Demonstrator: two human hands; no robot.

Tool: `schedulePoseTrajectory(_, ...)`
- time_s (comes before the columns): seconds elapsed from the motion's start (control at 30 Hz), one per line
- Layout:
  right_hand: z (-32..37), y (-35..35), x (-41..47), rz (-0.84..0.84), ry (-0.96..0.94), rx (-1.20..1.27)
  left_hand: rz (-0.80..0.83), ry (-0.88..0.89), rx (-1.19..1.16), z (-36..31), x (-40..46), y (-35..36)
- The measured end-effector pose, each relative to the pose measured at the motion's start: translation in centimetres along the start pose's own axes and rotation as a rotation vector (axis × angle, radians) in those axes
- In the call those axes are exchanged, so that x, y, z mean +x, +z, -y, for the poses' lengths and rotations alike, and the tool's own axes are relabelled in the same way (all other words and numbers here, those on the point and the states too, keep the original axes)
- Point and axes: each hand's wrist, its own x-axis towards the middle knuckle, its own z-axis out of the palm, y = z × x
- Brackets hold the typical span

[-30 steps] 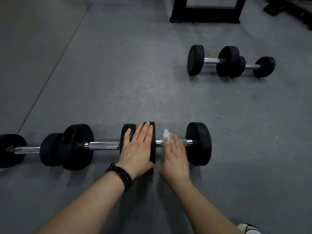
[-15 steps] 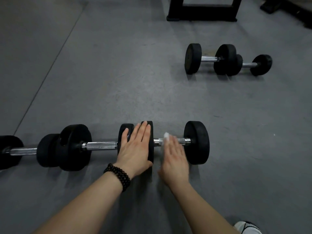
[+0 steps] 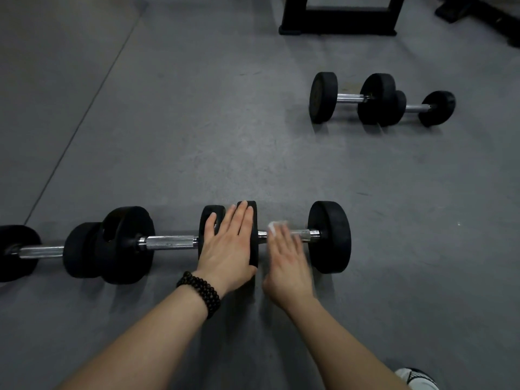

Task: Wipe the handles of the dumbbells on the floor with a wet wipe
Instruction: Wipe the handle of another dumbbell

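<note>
Three black dumbbells lie end to end on the grey floor in front of me. My left hand (image 3: 228,243), fingers straight, rests flat on the inner weight (image 3: 254,249) of the rightmost dumbbell. My right hand (image 3: 287,266), blurred and with fingers extended, presses a white wet wipe (image 3: 274,227) onto that dumbbell's chrome handle (image 3: 305,234), next to its outer weight (image 3: 329,237). The middle dumbbell's handle (image 3: 168,242) and the left dumbbell's handle (image 3: 42,251) lie bare.
Two more dumbbells (image 3: 349,98) (image 3: 416,107) lie farther off to the right. A black rack base (image 3: 337,29) stands at the top, with dark equipment (image 3: 478,15) in the top right corner. A white shoe (image 3: 416,378) shows at the bottom right.
My right hand with the wipe has shifted only slightly along the handle and is now blurred. My left hand stays on the weight.
</note>
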Motion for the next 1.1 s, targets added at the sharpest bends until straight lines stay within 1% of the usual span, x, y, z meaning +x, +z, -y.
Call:
schedulePoseTrajectory(0.07,1.0,0.6,0.0,0.026,-0.091,-0.012,-0.003,-0.002,-0.008,0.0,0.0,0.0)
schedulePoseTrajectory(0.1,0.8,0.6,-0.1,0.004,-0.081,-0.03,0.003,0.0,-0.01,0.0,0.0,-0.1)
schedulePoseTrajectory(0.13,0.1,0.5,-0.2,-0.032,-0.027,-0.045,0.006,0.003,-0.008,0.0,0.0,-0.1)
schedulePoseTrajectory(0.2,-1.7,0.4,-0.5,-0.089,0.151,-0.067,0.004,0.005,-0.006,-0.1,0.0,-0.1)
schedulePoseTrajectory(0.23,-2.2,0.3,-0.7,-0.103,0.212,-0.071,0.003,0.005,-0.005,-0.1,0.0,-0.1)
schedulePoseTrajectory(0.27,-2.0,0.1,-0.7,-0.104,0.229,-0.055,0.0,0.005,-0.002,0.0,0.0,0.0)
schedulePoseTrajectory(0.3,-1.4,0.1,-0.7,-0.094,0.198,-0.026,-0.002,0.006,0.0,0.0,-0.1,0.0)
schedulePoseTrajectory(0.4,0.9,0.3,-0.6,-0.002,-0.022,-0.023,0.004,0.006,-0.008,0.0,0.0,0.0)
schedulePoseTrajectory(0.43,1.0,0.3,-0.7,-0.011,-0.021,-0.051,0.01,0.008,-0.011,0.0,0.0,0.0)
schedulePoseTrajectory(0.47,0.5,0.4,-0.7,-0.036,0.054,-0.068,0.01,0.009,-0.012,0.0,0.0,-0.1)
schedulePoseTrajectory(0.53,-0.5,0.4,-0.9,-0.1,0.269,-0.093,-0.003,0.011,-0.008,-0.1,-0.1,-0.1)
schedulePoseTrajectory(0.57,-0.8,0.4,-1.0,-0.116,0.343,-0.096,-0.008,0.013,-0.004,-0.1,-0.1,-0.1)
schedulePoseTrajectory(0.6,-0.7,0.3,-1.1,-0.106,0.367,-0.077,-0.011,0.015,-0.002,-0.1,-0.2,0.0)
schedulePoseTrajectory(0.63,-0.4,0.4,-1.0,-0.098,0.341,-0.033,-0.014,0.015,0.0,0.0,-0.2,0.0)
schedulePoseTrajectory(0.7,0.4,0.4,-0.8,-0.043,0.181,0.039,-0.009,0.014,-0.001,0.1,-0.1,0.1)
schedulePoseTrajectory(0.73,0.6,0.2,-0.7,-0.005,0.113,0.022,-0.001,0.015,-0.003,0.1,-0.1,0.0)
schedulePoseTrajectory(0.77,0.5,0.1,-0.7,0.002,0.089,-0.014,0.002,0.017,-0.003,0.1,-0.1,0.0)
schedulePoseTrajectory(0.8,0.0,0.2,-0.6,-0.023,0.137,-0.034,-0.001,0.018,-0.002,0.1,-0.1,0.0)
schedulePoseTrajectory(0.87,-0.9,0.2,-0.5,-0.093,0.31,-0.044,-0.006,0.014,0.001,0.0,-0.1,0.0)
schedulePoseTrajectory(0.9,-1.0,0.2,-0.5,-0.107,0.345,-0.047,-0.005,0.014,0.004,0.0,-0.1,0.0)
schedulePoseTrajectory(0.93,-0.7,0.3,-0.6,-0.097,0.329,-0.03,-0.006,0.014,0.006,0.0,-0.1,0.0)
schedulePoseTrajectory(1.03,0.6,0.5,-0.9,-0.008,0.089,0.001,-0.005,0.012,0.003,0.0,0.0,0.0)
schedulePoseTrajectory(1.07,0.7,0.4,-1.0,0.009,0.046,-0.016,-0.003,0.012,0.002,0.1,0.0,0.0)
schedulePoseTrajectory(1.1,0.4,0.4,-1.1,-0.014,0.064,-0.025,-0.003,0.012,-0.001,0.0,0.0,0.0)
